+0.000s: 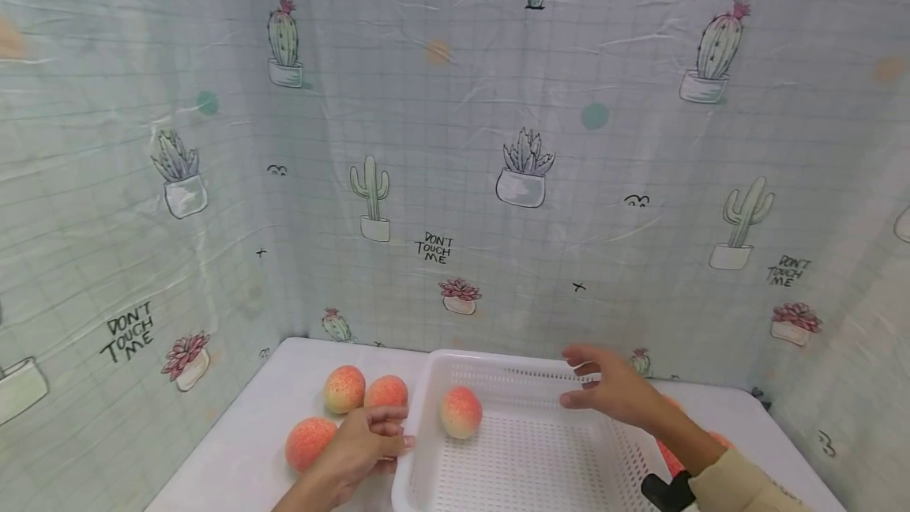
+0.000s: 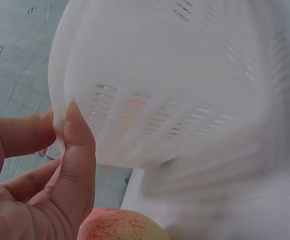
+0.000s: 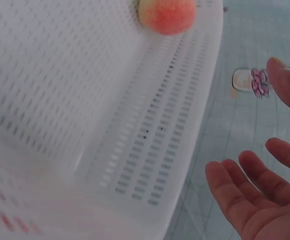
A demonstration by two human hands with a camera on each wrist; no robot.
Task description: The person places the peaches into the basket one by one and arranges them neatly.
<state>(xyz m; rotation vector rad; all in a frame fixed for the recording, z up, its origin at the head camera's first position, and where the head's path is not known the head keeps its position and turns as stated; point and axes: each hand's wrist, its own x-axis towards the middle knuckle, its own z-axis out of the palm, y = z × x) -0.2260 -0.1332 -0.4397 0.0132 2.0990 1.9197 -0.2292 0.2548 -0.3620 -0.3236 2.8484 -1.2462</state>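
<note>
A white perforated plastic basket [image 1: 526, 464] stands on the table with one peach [image 1: 460, 412] at its far left corner. My left hand [image 1: 366, 442] pinches the basket's left rim between thumb and fingers, as the left wrist view shows at close range. Over the basket's far right part hovers my right hand [image 1: 617, 387], fingers apart and loosely bent, holding nothing. In the right wrist view the peach [image 3: 168, 16] lies inside the basket, away from that hand [image 3: 264, 200].
Left of the basket several peaches lie on the white table [image 1: 249, 449]: a far one [image 1: 344, 388], another [image 1: 386, 390] beside it and a nearer one [image 1: 309, 443]. More reddish fruit [image 1: 670, 458] sits right of the basket, partly hidden by my right arm. A cactus-print curtain [image 1: 455, 180] hangs behind.
</note>
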